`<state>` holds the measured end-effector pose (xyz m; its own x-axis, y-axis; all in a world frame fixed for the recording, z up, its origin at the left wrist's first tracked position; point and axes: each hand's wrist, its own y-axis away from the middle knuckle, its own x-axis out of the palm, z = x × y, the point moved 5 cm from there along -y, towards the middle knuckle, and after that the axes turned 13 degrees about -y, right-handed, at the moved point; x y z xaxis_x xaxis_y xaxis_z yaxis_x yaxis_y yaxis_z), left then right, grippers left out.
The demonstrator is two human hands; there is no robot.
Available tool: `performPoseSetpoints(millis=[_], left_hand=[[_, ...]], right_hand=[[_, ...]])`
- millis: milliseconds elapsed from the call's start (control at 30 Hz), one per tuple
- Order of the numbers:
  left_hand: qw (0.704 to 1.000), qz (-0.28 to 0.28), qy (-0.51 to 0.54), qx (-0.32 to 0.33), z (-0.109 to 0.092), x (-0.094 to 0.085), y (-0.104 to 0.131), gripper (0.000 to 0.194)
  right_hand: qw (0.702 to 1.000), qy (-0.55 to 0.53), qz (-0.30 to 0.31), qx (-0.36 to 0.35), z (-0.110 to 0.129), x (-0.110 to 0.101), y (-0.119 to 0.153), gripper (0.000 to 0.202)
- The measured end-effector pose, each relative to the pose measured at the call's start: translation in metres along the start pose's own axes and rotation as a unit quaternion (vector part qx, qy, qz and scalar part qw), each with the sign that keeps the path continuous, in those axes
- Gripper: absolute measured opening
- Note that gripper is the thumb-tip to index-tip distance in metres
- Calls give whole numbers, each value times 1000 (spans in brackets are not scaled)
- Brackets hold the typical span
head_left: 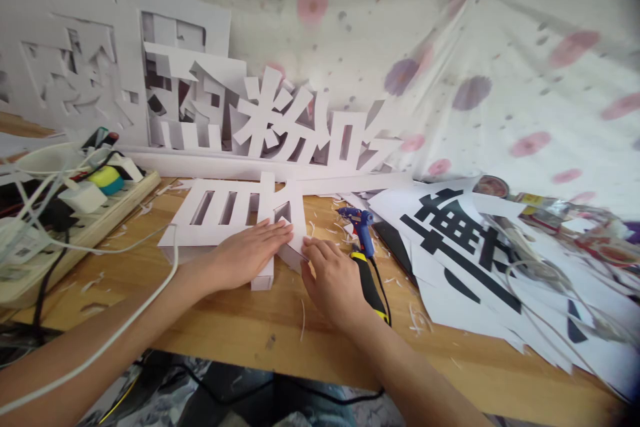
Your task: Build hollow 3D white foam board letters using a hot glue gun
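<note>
A white three-dimensional foam-board character (pixel 215 235) lies on the wooden table in front of me, with slots cut through its face. My left hand (pixel 255 247) rests flat across its face, fingers stretched out to the right. At the character's right edge is my right hand (pixel 333 277), its fingers bent against the side of a slanted stroke. Whether those fingers pinch a piece is hidden from this angle. A blue glue gun (pixel 361 225) stands just beyond my right hand, and a black and yellow tool (pixel 369 283) lies partly behind that wrist.
More white cut-out characters (pixel 280 117) lean along the back. On the left sits a power strip (pixel 107 213) with plugs and cables, one white cord crossing my left forearm. Printed paper sheets (pixel 465 247) cover the right side. White scraps litter the wooden table (pixel 200 317).
</note>
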<state>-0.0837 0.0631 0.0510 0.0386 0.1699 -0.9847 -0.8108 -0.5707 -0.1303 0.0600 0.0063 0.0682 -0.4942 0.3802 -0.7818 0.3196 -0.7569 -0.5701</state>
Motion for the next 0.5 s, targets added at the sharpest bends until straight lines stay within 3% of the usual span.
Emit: performPoseSetpoints(millis=[300, 500], left_hand=[[1000, 17, -7, -3, -1, -1, -1, 45], [1000, 19, -9, -5, -1, 0, -1, 46]], right_hand=[[998, 55, -10, 17, 1, 6, -9, 4], [999, -42, 17, 7, -9, 0, 0, 11]])
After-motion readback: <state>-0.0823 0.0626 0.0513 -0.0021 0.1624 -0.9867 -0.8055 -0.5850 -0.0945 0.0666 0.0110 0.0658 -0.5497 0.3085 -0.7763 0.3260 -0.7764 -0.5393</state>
